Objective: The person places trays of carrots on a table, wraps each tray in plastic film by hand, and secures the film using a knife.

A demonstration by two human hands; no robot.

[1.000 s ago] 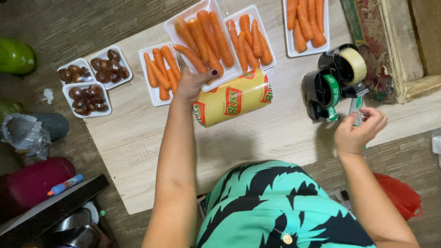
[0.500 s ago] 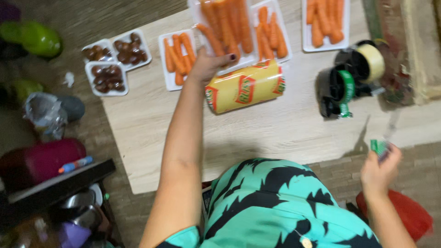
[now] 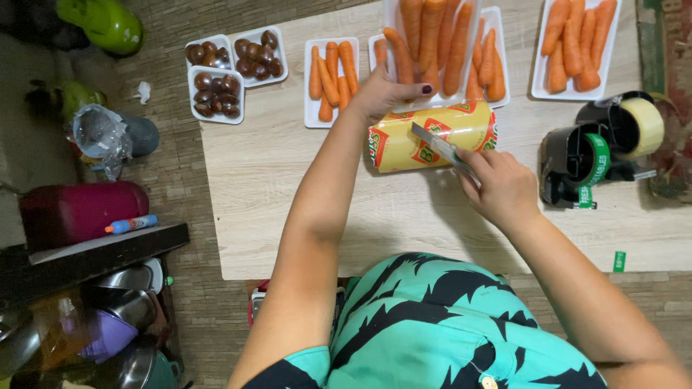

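My left hand (image 3: 386,92) grips the near edge of a white tray of carrots (image 3: 432,43) held above the table. Just below it lies a yellow roll of wrap film (image 3: 404,140) on its side. My right hand (image 3: 497,189) is closed on a thin grey blade-like strip (image 3: 438,146), whose tip lies across the top of the yellow roll. I cannot tell exactly what kind of tool the strip is.
On the wooden table (image 3: 288,187) stand more carrot trays (image 3: 330,81) (image 3: 573,47), two trays of dark round fruits (image 3: 216,94) (image 3: 259,54), and black tape dispensers with green and beige tape (image 3: 602,148). A green tape piece (image 3: 620,261) sticks at the table's front edge. Pots and a red container (image 3: 79,212) crowd the floor at left.
My right hand came up from below the table's front edge to the yellow roll and now holds the grey strip. My left hand stays on the carrot tray.
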